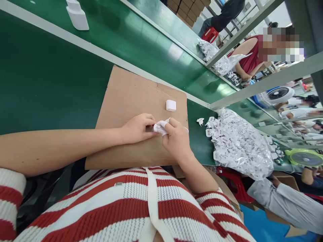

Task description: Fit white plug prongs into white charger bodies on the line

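Observation:
My left hand [138, 128] reaches in over a brown cardboard sheet [131, 90], fingers bent and pinched together. Facing it, my right hand [178, 138] is closed too, with white coverings [163, 125] on its thumb and finger. The fingertips of both hands meet around something small and whitish, mostly hidden by the fingers. Just beyond my right hand, a white charger block [171, 105] rests on the cardboard. Off the sheet's right edge, a small white plug part [200, 121] with pins lies on the green table.
A clear plastic bag [239, 144] spills many white plug parts at the right. A pale metal rail [96, 50] runs behind the cardboard. White plastic pieces [78, 16] stand at the upper left. Co-workers and a green fan [305, 157] are farther right.

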Demonstrator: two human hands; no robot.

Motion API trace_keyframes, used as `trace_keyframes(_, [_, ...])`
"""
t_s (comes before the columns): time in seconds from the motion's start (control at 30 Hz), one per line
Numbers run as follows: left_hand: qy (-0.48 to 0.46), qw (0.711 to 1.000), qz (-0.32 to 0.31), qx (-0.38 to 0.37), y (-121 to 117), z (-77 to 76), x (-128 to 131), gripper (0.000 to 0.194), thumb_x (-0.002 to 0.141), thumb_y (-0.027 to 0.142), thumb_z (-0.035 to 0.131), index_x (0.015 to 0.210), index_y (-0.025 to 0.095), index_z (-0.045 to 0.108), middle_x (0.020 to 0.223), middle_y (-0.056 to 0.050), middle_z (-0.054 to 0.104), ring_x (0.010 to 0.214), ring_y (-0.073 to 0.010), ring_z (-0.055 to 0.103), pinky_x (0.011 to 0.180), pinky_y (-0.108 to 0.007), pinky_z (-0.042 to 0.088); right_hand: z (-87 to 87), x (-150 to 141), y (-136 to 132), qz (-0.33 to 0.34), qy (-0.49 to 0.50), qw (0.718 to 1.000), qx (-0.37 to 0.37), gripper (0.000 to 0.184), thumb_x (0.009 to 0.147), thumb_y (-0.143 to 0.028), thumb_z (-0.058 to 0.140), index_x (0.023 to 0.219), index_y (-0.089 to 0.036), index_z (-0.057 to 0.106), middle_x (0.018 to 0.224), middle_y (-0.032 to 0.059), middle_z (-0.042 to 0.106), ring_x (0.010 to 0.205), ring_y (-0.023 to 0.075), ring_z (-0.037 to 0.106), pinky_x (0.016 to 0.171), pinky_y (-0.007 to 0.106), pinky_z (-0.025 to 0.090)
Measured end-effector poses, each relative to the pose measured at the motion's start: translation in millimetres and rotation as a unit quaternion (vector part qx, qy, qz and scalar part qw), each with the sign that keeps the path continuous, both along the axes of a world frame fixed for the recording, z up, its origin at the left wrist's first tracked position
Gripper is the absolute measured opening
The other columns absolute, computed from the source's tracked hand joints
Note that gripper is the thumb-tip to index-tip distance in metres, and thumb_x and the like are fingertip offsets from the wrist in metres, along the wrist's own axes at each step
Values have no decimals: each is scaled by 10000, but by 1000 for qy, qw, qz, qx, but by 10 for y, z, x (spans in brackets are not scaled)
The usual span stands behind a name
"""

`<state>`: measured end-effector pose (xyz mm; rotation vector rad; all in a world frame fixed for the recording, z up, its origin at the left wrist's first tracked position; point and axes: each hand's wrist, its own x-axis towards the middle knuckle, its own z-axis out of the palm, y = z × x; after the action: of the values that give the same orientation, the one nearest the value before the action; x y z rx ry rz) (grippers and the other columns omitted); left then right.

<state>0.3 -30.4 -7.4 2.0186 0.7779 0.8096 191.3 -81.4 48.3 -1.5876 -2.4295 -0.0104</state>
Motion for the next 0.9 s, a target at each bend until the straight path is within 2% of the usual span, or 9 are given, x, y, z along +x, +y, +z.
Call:
trace_keyframes(0.17, [11, 1000, -2, -1, 11, 18, -2, 230, 891, 397, 677, 871, 177, 742, 903, -61, 641, 853, -214, 603, 774, -342, 473, 46, 61, -15, 13, 63, 998, -7, 318, 825, -42, 504, 1046, -193, 675, 896, 56, 567, 838, 207, 550, 670, 312, 370])
trace_keyframes(0.3, [13, 1000, -2, -4, 13, 14, -1, 233, 888, 406, 683, 898, 182, 749, 919, -58, 646, 872, -216, 608, 793, -341, 474, 64, 89, -39, 13, 60, 998, -5, 359, 829, -35, 497, 1096, -200, 672, 935, 67, 583, 885, 220, 561, 707, 320, 396])
trace_keyframes(0.6, [19, 1000, 8, -2, 6, 40, 12, 264, 893, 423, 657, 857, 176, 743, 895, -62, 634, 840, -215, 606, 774, -351, 474, -9, 62, 26, 44, 2, 999, 9, 218, 871, -71, 519, 949, -197, 679, 878, 59, 562, 787, 208, 478, 655, 329, 314])
trace_keyframes(0.77, [12, 1000, 4, -8, 1, 54, 20, 279, 895, 438, 664, 824, 177, 733, 891, -58, 630, 833, -208, 602, 742, -336, 465, 58, 25, 97, 23, -7, 999, -40, 189, 802, -46, 521, 808, -192, 640, 831, 44, 536, 742, 186, 454, 621, 314, 274])
trace_keyframes(0.9, [12, 999, 26, -20, 10, 27, 17, 308, 890, 467, 687, 808, 172, 717, 861, -48, 615, 793, -195, 598, 702, -320, 462, 93, 5, 116, -1, -11, 999, -40, 191, 749, -38, 524, 784, -192, 632, 835, 30, 551, 715, 162, 455, 598, 308, 242])
